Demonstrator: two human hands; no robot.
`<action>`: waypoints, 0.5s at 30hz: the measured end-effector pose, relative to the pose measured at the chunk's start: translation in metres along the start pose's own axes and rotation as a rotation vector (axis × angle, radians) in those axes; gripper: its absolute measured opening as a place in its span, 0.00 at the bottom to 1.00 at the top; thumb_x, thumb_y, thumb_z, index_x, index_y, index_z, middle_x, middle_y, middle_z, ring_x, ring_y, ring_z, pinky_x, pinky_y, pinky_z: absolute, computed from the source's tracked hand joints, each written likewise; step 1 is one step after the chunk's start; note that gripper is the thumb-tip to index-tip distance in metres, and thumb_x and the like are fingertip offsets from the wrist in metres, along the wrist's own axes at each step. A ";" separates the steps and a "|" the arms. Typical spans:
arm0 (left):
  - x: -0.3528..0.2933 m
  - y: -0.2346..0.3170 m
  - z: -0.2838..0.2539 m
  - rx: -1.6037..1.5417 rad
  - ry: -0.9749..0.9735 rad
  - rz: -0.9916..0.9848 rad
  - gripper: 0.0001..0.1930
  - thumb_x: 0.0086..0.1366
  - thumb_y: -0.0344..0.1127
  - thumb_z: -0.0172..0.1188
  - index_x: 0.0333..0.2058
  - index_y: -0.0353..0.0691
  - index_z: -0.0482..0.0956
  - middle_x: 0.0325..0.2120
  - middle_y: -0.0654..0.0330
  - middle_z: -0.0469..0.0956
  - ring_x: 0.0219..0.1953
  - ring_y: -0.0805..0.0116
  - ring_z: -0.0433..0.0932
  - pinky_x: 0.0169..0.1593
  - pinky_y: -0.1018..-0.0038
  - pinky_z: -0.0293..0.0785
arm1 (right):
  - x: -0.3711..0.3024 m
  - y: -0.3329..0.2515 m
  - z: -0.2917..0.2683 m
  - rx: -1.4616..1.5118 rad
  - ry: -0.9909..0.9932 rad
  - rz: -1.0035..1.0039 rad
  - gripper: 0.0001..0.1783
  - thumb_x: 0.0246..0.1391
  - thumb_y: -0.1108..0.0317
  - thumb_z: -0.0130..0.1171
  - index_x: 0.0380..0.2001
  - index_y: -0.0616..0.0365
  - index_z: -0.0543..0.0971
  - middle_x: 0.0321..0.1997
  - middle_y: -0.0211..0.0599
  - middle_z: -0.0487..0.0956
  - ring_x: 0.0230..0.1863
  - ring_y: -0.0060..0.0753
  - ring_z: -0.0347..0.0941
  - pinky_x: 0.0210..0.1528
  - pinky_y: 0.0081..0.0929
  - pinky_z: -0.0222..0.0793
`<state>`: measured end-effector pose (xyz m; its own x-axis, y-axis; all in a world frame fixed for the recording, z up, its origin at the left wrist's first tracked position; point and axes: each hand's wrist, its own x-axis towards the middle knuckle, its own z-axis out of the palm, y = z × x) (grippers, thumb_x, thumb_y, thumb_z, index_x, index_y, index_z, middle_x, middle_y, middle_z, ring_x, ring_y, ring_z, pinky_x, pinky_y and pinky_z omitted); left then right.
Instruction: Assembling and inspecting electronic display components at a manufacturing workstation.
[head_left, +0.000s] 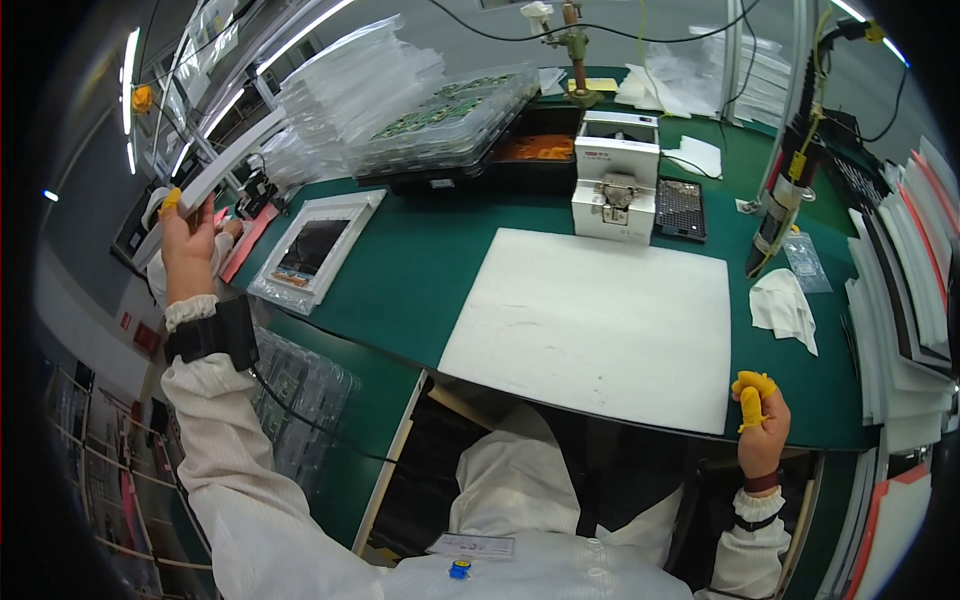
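Note:
My left hand [188,245], a yellow cot on one fingertip, is raised at the far left. It is closed on the end of a long white strip [232,165], perhaps a panel seen edge-on, that slants up to the right. Near the front edge of the table, my right hand [763,420] has its fingers curled in, with yellow cots on them. I see nothing in it. Beside it lies the right corner of a white foam sheet [590,330]. A white foam frame [318,250] around a dark screen panel lies to the right of my left hand.
Clear trays of green circuit boards [440,115] are stacked at the back beside a white device [614,180]. A black electric screwdriver [780,220] hangs above a white cloth [783,308]. Foam sheets [905,310] stand upright at right. A co-worker's hand [234,229] shows at left.

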<state>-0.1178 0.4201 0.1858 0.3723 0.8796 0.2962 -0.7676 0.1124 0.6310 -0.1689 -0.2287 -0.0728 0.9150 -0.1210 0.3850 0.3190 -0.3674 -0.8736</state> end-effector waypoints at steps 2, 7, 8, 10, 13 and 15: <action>-0.019 0.019 0.019 0.001 -0.052 0.030 0.17 0.64 0.34 0.49 0.48 0.29 0.63 0.46 0.45 0.67 0.50 0.51 0.67 0.55 0.56 0.66 | -0.002 0.002 0.000 0.012 0.012 -0.018 0.11 0.56 0.67 0.52 0.35 0.65 0.75 0.32 0.35 0.76 0.35 0.27 0.71 0.45 0.22 0.63; -0.118 0.003 0.053 -0.160 -0.306 0.079 0.15 0.61 0.34 0.53 0.43 0.32 0.67 0.42 0.50 0.68 0.42 0.56 0.72 0.47 0.61 0.74 | -0.008 -0.023 0.000 0.146 -0.026 -0.157 0.09 0.54 0.68 0.55 0.35 0.64 0.76 0.31 0.35 0.76 0.34 0.28 0.72 0.44 0.23 0.65; -0.143 -0.001 0.050 -0.153 -0.386 0.088 0.16 0.60 0.34 0.55 0.45 0.33 0.66 0.41 0.51 0.68 0.42 0.55 0.72 0.49 0.58 0.72 | -0.010 -0.044 0.003 0.214 -0.061 -0.133 0.09 0.54 0.68 0.55 0.34 0.63 0.76 0.31 0.36 0.76 0.33 0.28 0.72 0.40 0.23 0.66; -0.199 -0.008 0.033 -0.225 -0.464 0.009 0.21 0.60 0.33 0.56 0.48 0.29 0.61 0.44 0.49 0.68 0.48 0.52 0.70 0.54 0.55 0.67 | -0.004 -0.084 0.013 0.250 -0.235 -0.237 0.10 0.51 0.67 0.58 0.33 0.62 0.76 0.29 0.37 0.76 0.31 0.31 0.72 0.36 0.23 0.66; -0.292 -0.010 0.019 -0.216 -0.462 -0.031 0.25 0.60 0.36 0.56 0.51 0.29 0.59 0.48 0.46 0.66 0.50 0.55 0.69 0.57 0.60 0.67 | 0.000 -0.120 0.041 0.454 -0.500 -0.126 0.29 0.49 0.63 0.60 0.52 0.64 0.64 0.44 0.44 0.73 0.44 0.34 0.71 0.49 0.26 0.64; -0.332 -0.024 -0.003 -0.230 -0.365 -0.081 0.28 0.60 0.37 0.56 0.55 0.32 0.56 0.49 0.47 0.65 0.52 0.56 0.68 0.57 0.62 0.67 | 0.000 -0.125 0.065 0.639 -0.699 -0.003 0.40 0.53 0.58 0.56 0.61 0.60 0.48 0.58 0.47 0.61 0.55 0.35 0.63 0.56 0.30 0.59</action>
<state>-0.2247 0.1268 0.0704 0.5647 0.6470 0.5124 -0.8090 0.3110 0.4988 -0.1923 -0.1227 0.0170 0.7886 0.5351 0.3029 0.2069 0.2330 -0.9502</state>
